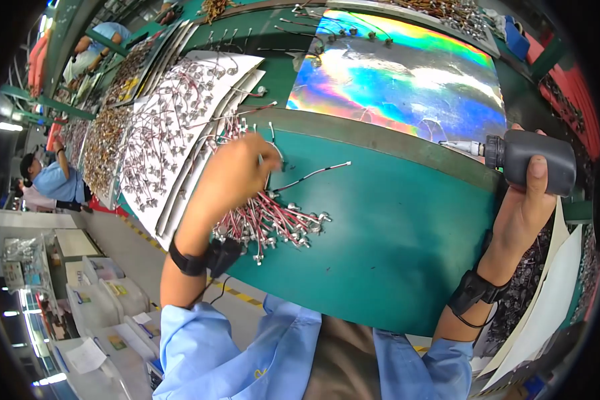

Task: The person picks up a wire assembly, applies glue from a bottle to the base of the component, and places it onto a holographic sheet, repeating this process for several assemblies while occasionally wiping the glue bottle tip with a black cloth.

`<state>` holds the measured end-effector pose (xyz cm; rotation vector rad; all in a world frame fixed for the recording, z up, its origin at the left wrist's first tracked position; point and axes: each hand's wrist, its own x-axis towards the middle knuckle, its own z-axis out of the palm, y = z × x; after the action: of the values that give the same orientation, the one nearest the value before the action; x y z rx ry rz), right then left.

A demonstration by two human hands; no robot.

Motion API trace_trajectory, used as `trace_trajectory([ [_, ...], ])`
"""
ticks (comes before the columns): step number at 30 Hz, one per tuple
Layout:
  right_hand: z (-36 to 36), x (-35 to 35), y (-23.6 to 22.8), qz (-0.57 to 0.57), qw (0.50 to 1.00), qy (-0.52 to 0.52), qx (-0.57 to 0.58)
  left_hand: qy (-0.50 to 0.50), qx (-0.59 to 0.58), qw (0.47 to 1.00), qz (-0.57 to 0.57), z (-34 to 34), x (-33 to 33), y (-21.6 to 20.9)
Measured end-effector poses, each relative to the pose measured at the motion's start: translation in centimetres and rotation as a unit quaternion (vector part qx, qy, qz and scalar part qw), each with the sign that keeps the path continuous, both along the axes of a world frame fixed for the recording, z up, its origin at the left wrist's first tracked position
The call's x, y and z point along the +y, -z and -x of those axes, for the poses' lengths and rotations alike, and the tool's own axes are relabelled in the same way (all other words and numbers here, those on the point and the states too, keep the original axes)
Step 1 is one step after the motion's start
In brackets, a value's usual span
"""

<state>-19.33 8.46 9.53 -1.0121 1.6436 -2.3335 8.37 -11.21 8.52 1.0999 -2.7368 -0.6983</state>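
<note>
1. Right hand [528,203]: wrapped around one dark grey, boxy plastic bottle [543,160], thumb across its face, above the green tabletop's [393,233] right edge.
2. The bottle lies sideways, its one tapered nozzle [465,147] pointing left.
3. Left hand [237,173]: fingers curled, blurred; cannot tell whether they grip anything.
4. Beside it: one pile of red-and-black wires [267,220], uncountable; one wire juts out rightward.
</note>
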Motion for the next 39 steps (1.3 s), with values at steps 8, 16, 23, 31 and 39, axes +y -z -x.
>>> trace_trajectory([
  [8, -1.8, -0.5, -0.3, -0.010, 1.000, -0.020, -0.004, -0.086, 0.018, 0.982, 0.169, -0.7, 1.9, 7.0],
  [16, -2.3, -0.3, -0.7, 0.000, 0.999, -0.035, -0.013, -0.134, 0.158, 0.978, -0.028, 1.3, 1.8, 4.0],
  [23, -2.9, -0.5, -0.4, 0.012, 0.997, -0.078, -0.005, -0.140, 0.458, 0.777, -0.408, 6.2, 7.2, 2.9],
  [31, -5.1, -2.1, 0.7, 0.002, 0.995, -0.097, -0.021, -0.116, 0.526, 0.749, -0.386, 7.3, 8.3, 6.0],
  [39, -6.6, -3.0, 1.6, -0.005, 0.992, -0.121, -0.038, -0.099, 0.549, 0.731, -0.393, 6.9, 8.3, 6.4],
])
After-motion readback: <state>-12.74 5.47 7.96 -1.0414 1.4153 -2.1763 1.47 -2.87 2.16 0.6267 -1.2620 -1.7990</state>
